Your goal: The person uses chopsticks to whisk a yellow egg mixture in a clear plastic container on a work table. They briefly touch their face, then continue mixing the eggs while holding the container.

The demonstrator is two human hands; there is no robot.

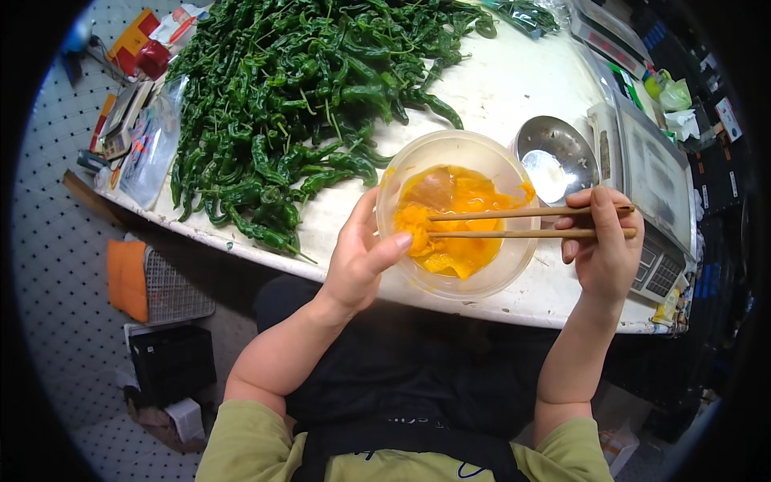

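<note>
A translucent plastic bowl (512, 265) is tilted toward me over the table's front edge. My left hand (361, 259) grips its left rim, thumb over the top. Inside lies soft orange food in liquid, possibly cooked pumpkin (464, 199). My right hand (605, 241) holds a pair of wooden chopsticks (524, 223), slightly apart. Their tips touch an orange lump at the bowl's left side, close to my left thumb. Just behind the bowl's right side stands a metal bowl (557, 159) with food bits stuck to its inner wall.
A large heap of green peppers (289, 108) covers the table's left and middle. A weighing scale (656, 175) stands at the right, with another scale (611, 36) behind it. Clear plastic bags (153, 144) lie at the left edge. A basket (177, 286) stands on the tiled floor.
</note>
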